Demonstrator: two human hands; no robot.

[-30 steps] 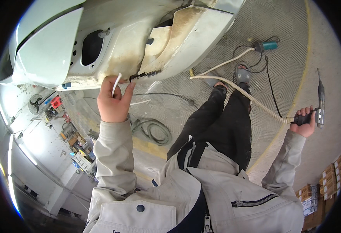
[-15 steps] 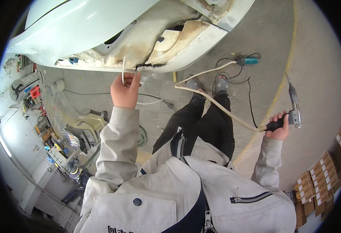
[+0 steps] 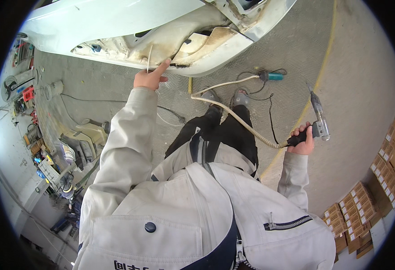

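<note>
My left hand (image 3: 150, 76) grips a thin white strip (image 3: 150, 56), with the index finger reaching onto the dark seam (image 3: 179, 65) along the lower edge of an open white vehicle panel (image 3: 220, 58). The panel has brownish stains and holes. My right hand (image 3: 302, 139) is wrapped round the black handle of a metal heat tool (image 3: 319, 114), whose narrow nozzle points upward. A pale ribbed hose (image 3: 233, 117) runs from that handle across the floor to a teal-and-black cylindrical unit (image 3: 274, 77).
Cables lie on the textured floor (image 3: 287, 49) around my sandalled feet (image 3: 241, 96). Plastic parts (image 3: 83, 139), a bucket (image 3: 53, 90), a fan (image 3: 9, 87) and cluttered shelving stand at left. Stacked cardboard boxes (image 3: 359, 202) line the lower right.
My left hand has moved up along the panel, its index finger now extended onto the seam. The view has shifted, and the tool in my right hand sits further left in it.
</note>
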